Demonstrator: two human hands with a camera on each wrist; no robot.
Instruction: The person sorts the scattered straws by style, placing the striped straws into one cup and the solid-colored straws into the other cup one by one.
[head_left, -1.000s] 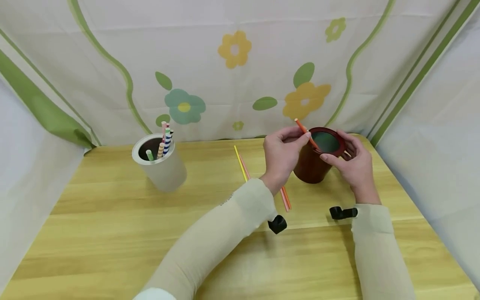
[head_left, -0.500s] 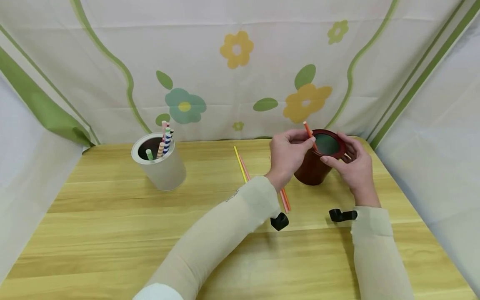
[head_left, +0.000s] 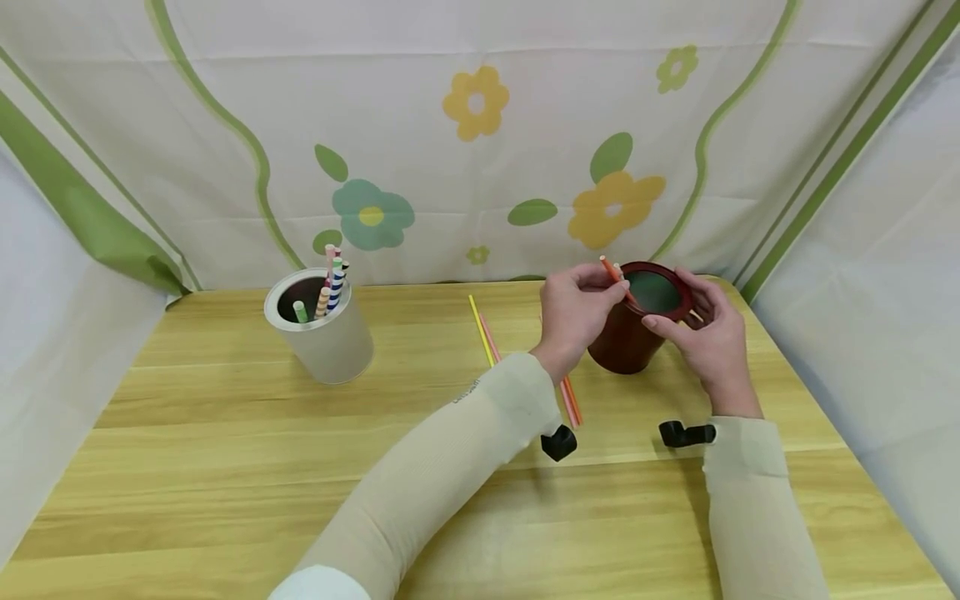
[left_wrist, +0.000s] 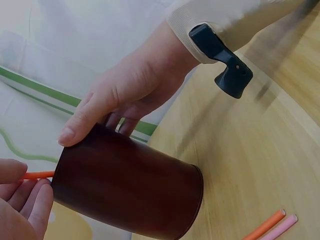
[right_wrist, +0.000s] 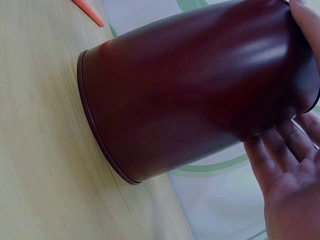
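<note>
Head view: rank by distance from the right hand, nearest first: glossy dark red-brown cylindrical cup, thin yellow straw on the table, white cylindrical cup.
1. Glossy dark red-brown cylindrical cup: gripped by the right hand.
2. Thin yellow straw: lying on the wooden table, between the two cups.
3. White cylindrical cup: standing on the table's left side.

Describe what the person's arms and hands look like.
The left hand and right hand are gloveless. The left sleeve and right sleeve are cream; the left bears small dark lettering, plus white fabric at the frame's bottom. A black fitting sits at each wrist.
</note>
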